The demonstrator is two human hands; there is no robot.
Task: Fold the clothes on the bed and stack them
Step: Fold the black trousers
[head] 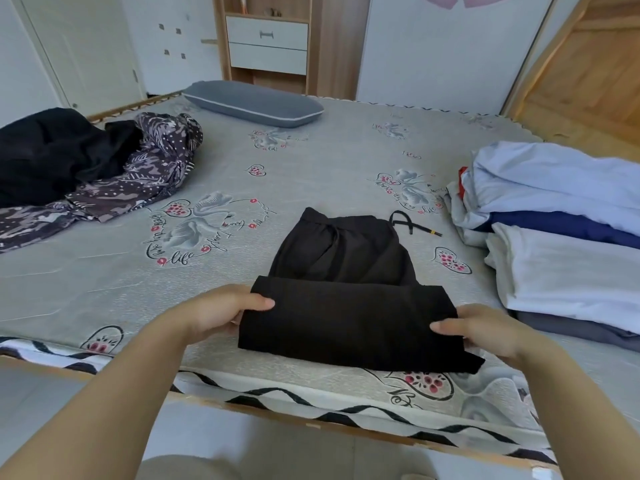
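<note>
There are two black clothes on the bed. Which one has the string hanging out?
The black pants between both hands, half folded. Their drawstring lies at the far end. The other black garment, crumpled at far left, shows no string.

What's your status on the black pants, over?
Left hand and right hand each grip an end of the black pants, half folded. Stack waits right. Nothing in the way.
</note>
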